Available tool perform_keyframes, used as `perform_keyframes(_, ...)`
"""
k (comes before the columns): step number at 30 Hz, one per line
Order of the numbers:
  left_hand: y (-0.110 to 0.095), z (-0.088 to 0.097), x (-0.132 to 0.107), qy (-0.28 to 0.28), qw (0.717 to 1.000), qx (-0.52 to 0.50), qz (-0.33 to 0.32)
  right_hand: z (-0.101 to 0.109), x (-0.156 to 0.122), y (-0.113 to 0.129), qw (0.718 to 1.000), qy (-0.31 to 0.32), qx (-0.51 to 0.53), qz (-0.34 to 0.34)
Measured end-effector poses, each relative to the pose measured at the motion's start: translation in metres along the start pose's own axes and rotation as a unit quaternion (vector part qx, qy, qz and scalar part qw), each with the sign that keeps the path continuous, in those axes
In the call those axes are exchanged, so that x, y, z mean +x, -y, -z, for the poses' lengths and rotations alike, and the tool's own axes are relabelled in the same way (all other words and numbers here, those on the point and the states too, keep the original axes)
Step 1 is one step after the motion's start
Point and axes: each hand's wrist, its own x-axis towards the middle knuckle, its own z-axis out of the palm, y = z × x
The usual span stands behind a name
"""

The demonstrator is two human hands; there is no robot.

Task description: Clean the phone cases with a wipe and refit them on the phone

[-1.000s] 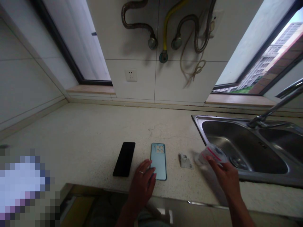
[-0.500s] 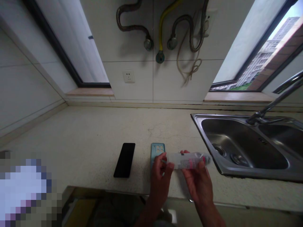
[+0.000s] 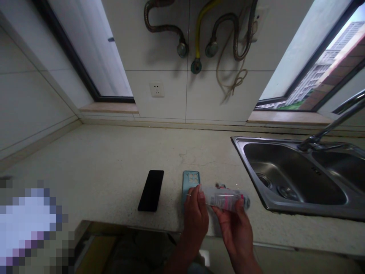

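A clear plastic bottle with pink and dark print lies sideways between my hands, above the front of the counter. My left hand, a ring on one finger, is closed around the bottle's left end. From below and the right, my right hand grips the bottle, with the thumb over its printed side near the right end. Partly hidden behind my left hand, a light blue phone case lies on the counter. To its left rests a black smartphone, screen up.
A steel double sink with a faucet is set into the pale countertop on the right. Hoses, valves and a socket are on the tiled wall. A pixelated patch covers the lower left.
My left hand has turned, its fingers now closed over the bottle's end. The bottle has rolled a little and its right end has moved slightly left and down. The camera view has shifted slightly.
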Motion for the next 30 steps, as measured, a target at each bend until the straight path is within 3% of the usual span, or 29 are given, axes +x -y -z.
perform_keyframes(4,0.009,-0.001,0.003,-0.003,0.999,0.012,0.038,-0.002,-0.001,-0.001,1.0,0.007,-0.018,-0.025)
perform_keyframes(10,0.008,0.015,0.015,-0.008,0.991,-0.019,0.136,-0.008,0.003,-0.003,0.997,0.021,-0.016,-0.071)
perform_keyframes(12,0.005,0.02,0.018,0.003,0.972,-0.091,0.218,-0.01,0.006,-0.002,0.995,0.012,0.012,-0.101)
perform_keyframes(16,-0.003,0.024,0.022,-0.006,0.955,-0.161,0.248,-0.009,0.012,0.0,0.994,-0.002,0.046,-0.101)
perform_keyframes(20,-0.007,0.025,0.026,0.048,0.917,-0.247,0.309,-0.001,0.019,0.004,0.991,0.007,0.064,-0.118)
perform_keyframes(25,-0.011,0.026,0.029,0.092,0.872,-0.344,0.335,0.01,0.023,0.004,0.984,0.035,0.084,-0.156)
perform_keyframes(30,-0.014,0.023,0.025,0.097,0.848,-0.395,0.341,0.013,0.018,0.002,0.989,0.055,0.063,-0.123)
